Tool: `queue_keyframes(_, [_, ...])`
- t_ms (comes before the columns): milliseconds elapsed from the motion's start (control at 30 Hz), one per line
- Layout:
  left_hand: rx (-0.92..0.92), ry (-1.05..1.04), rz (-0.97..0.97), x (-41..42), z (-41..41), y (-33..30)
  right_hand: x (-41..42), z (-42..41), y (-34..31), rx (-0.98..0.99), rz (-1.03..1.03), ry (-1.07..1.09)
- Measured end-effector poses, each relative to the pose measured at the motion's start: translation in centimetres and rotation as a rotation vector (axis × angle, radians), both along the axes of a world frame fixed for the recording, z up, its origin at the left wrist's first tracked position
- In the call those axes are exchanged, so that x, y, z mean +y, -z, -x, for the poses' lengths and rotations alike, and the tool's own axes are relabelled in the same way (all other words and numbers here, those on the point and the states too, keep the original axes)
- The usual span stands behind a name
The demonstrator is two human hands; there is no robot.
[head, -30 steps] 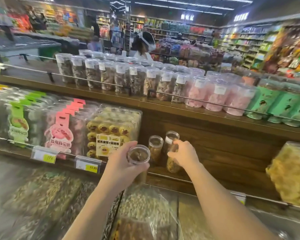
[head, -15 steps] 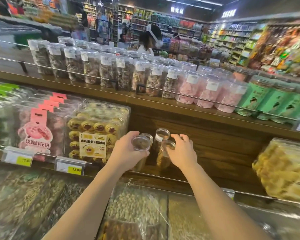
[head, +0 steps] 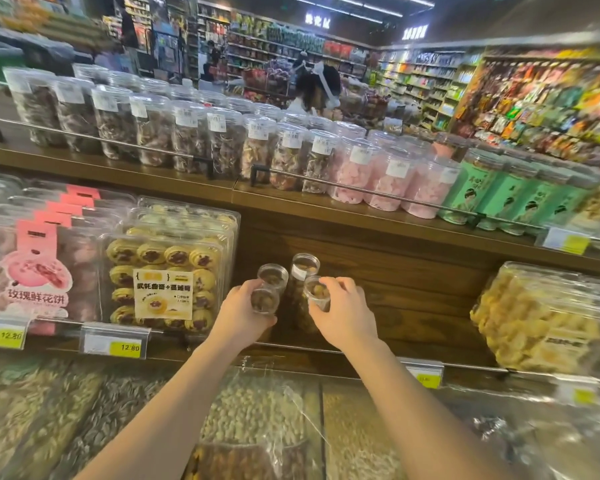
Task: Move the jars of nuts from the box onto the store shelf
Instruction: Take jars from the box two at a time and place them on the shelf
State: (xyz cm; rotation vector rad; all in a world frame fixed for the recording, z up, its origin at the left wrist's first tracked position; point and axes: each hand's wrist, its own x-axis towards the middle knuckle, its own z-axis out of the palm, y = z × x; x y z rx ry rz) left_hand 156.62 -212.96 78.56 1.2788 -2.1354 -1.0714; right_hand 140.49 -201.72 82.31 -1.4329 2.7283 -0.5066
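At the centre of the frame, both hands reach into a bare gap on the middle shelf, a wooden shelf with a dark wood back panel. The left hand has its grip curled round a clear jar of nuts, whose round lid faces up towards the camera. Just behind that one stands a second jar, touching or nearly touching it. The right hand holds a third jar, fingers curled over its rim and side. A fourth jar, taller in the frame and bearing a white label, stands behind it against the back panel. All four jars stand upright or nearly so, long axes vertical, lids uppermost, clustered close together.

Left of the cluster, clear cookie boxes hem in the gap; further left are pink-labelled pastry packs. At the right edge sits a clear tub of yellow snacks. A thin metal rail with yellow price tags runs along the shelf front, under both wrists. The shelf above carries rows of tall clear canisters, pink-filled ones and green tins. Bagged nuts and seeds fill the lower frame beneath the forearms.
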Motion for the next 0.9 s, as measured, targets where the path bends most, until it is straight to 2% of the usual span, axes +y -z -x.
queue_keyframes(267, [-0.054, 0.094, 0.145, 2.1, -5.2, -3.6, 1.6, -1.7, -0.4, 0.005, -0.079, -0.034])
queue_keyframes(500, [-0.302, 0.119, 0.169, 5.3, -11.2, -7.0, 4.5, -3.5, -0.9, -0.078, -0.293, -0.145])
queue_keyframes(700, [-0.384, 0.019, 0.160, 10.6, -16.1, -8.8, 6.8, -5.4, -3.0, -0.075, -0.413, -0.286])
queue_keyframes(900, [-0.398, -0.192, 0.109, 18.2, -22.2, -9.5, 7.3, -9.8, -4.5, -0.016, -0.508, -0.512])
